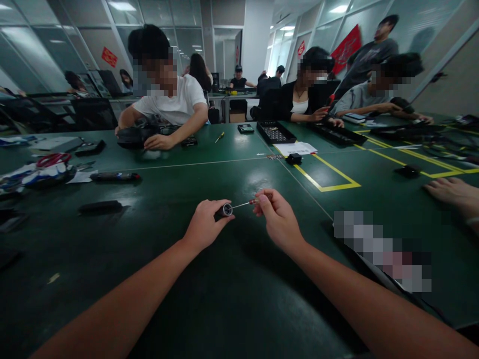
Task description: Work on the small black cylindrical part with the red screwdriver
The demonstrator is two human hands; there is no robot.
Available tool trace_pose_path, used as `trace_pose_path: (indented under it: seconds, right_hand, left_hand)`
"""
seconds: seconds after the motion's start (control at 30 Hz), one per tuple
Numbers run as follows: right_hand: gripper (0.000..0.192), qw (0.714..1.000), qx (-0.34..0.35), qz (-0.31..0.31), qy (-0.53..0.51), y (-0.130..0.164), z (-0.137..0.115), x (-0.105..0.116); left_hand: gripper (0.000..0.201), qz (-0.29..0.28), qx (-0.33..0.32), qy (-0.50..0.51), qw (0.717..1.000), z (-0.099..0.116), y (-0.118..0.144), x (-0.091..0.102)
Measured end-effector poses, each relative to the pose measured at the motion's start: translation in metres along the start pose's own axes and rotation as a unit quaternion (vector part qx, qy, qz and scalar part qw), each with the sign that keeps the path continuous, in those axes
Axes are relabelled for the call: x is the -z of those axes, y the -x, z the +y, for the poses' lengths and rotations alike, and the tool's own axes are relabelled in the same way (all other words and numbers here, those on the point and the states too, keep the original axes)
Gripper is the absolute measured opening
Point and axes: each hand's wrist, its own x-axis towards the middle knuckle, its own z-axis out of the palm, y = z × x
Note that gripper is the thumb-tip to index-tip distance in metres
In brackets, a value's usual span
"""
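Between the thumb and fingers of my left hand (205, 223) is a dark cylinder (226, 210), its round, light-rimmed end turned toward me and to the right. My right hand (279, 217) is closed on the reddish handle of a small screwdriver (254, 201). Its thin metal shaft points left, and the tip reaches the cylinder's round end. How deep the tip sits inside cannot be made out. Both hands are held over the green table (224, 299), near the middle of the view.
A black bar-shaped part (100, 207) and a dark tube-like tool (116, 177) lie to the left. A small black block (294, 158) sits ahead by yellow tape (340, 187). At right rests another person's hand (451, 192). Co-workers handle parts across the table.
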Motion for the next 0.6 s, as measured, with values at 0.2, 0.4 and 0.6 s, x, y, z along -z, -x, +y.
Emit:
trace_pose_path:
  seconds: [0.2, 0.4, 0.6]
  right_hand:
    - [0.031, 0.994, 0.032, 0.02, 0.098, 0.0079, -0.0127, 0.001]
    - [0.023, 0.99, 0.066, 0.009, 0.127, 0.0094, -0.0084, 0.0029]
    - [0.029, 0.981, 0.08, 0.007, 0.175, 0.0112, -0.0125, 0.003]
  left_hand:
    - [0.035, -0.011, -0.012, 0.007, 1.0, 0.0005, 0.0007, -0.0011]
    - [0.035, -0.005, -0.013, 0.007, 1.0, -0.0004, 0.0012, -0.0031]
    - [0.035, -0.023, -0.018, 0.014, 0.999, -0.0006, 0.0011, -0.0043]
